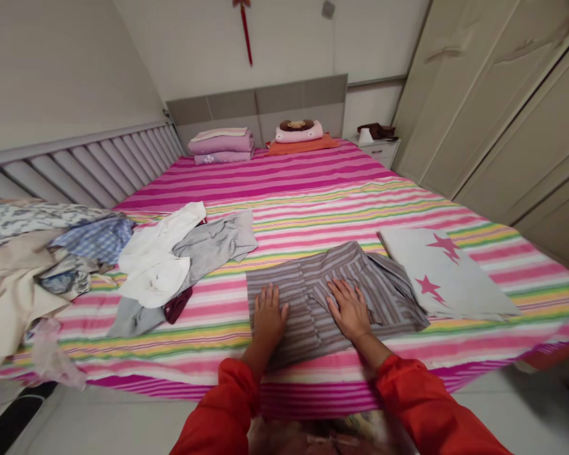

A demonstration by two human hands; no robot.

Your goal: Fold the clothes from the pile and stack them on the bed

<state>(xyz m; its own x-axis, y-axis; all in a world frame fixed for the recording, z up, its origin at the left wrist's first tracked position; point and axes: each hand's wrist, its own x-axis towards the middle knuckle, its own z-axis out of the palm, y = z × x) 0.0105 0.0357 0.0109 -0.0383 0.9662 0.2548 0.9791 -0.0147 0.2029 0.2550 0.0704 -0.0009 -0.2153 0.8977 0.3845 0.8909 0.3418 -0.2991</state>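
Observation:
A grey-brown striped garment (294, 341) lies spread on the bed, its right part folded and bunched. My left hand (269, 319) rests flat on its left part, fingers stretched out. Palm down, my right hand (348, 309) presses on the folded part near the middle, fingers apart. Just right of the garment is a folded light grey cloth with pink stars (455, 278), which the striped fabric's edge reaches. Neither hand grips anything.
White and grey clothes (156, 253) lie left of the striped garment, beside a larger clothing pile (19, 265). Folded pink bedding (222, 145) and a pillow (298, 131) sit by the headboard (303, 95). A nightstand (382, 151) and wardrobe (478, 107) stand at right.

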